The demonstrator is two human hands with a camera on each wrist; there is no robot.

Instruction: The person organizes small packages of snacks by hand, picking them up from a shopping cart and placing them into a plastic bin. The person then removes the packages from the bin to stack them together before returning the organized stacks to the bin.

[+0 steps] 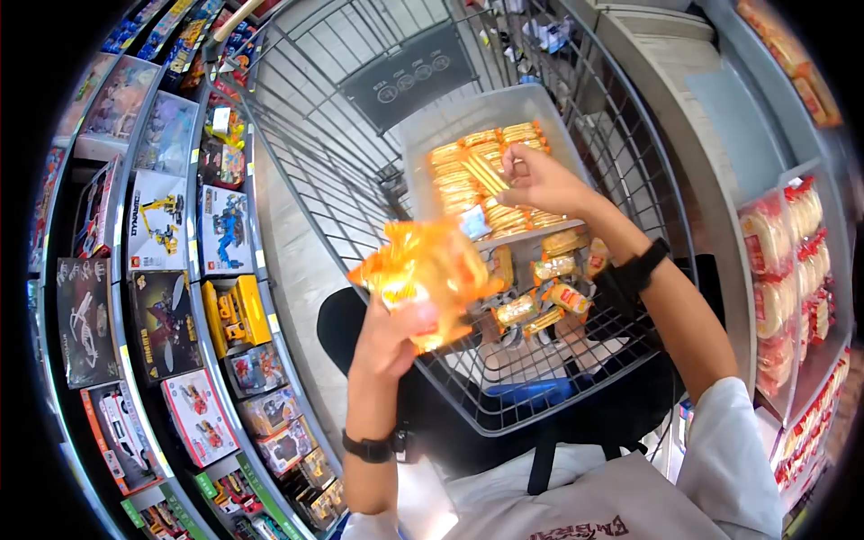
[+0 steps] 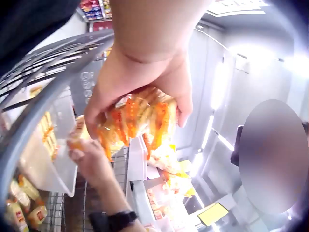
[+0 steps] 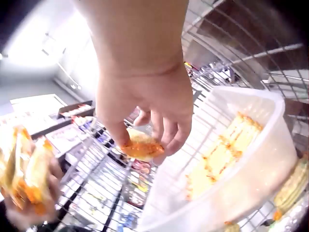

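My left hand (image 1: 389,335) grips a bunch of orange-and-clear wrapped snack packets (image 1: 423,274), held up over the cart's near left rim. In the left wrist view, fingers and thumb curl around several of these packets (image 2: 140,118) from above. My right hand (image 1: 544,184) pinches a single wrapped snack packet (image 3: 143,149) between thumb and fingers. It is over a translucent plastic bin (image 3: 270,159) inside the cart. Rows of similar orange packets (image 1: 459,189) lie in that bin.
The bin sits in a wire shopping cart (image 1: 630,117). Loose snack packets (image 1: 517,310) lie in the cart on the near side of the bin. Shelves of boxed toys (image 1: 162,220) line the left; a display of bagged goods (image 1: 772,297) stands at right.
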